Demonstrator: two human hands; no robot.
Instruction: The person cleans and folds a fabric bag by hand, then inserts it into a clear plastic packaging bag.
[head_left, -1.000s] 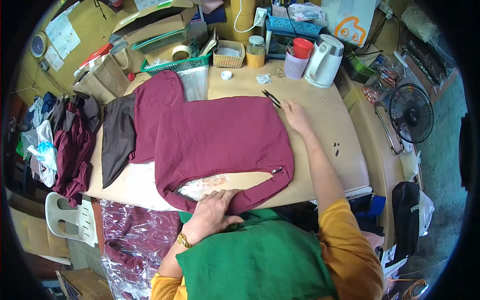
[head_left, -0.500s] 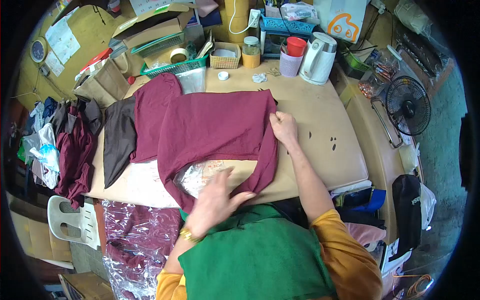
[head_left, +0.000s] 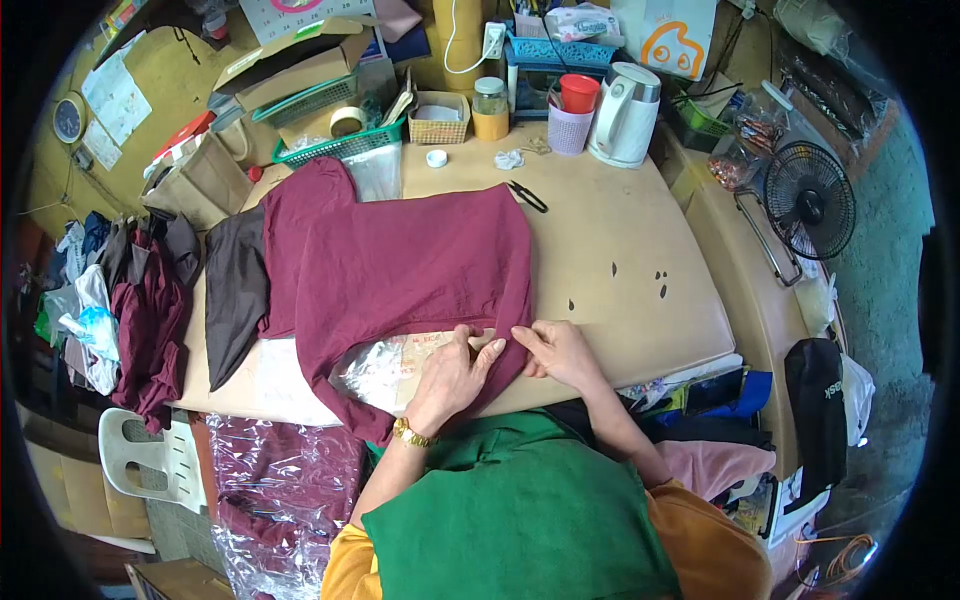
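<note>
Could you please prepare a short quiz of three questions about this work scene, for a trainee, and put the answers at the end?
1. True or false: the black snips lie on the table, in neither hand.
2. In this picture, where is the white kettle compared with the red cup? A) to its left; B) to its right; C) directly below it.
3. What does the right hand touch with its fingers?

Key: 1. True. 2. B. 3. The maroon cloth.

Green garment point(head_left: 520, 525), mustard sleeves point(head_left: 710, 545), gold-coloured bracelet point(head_left: 413, 433)
</note>
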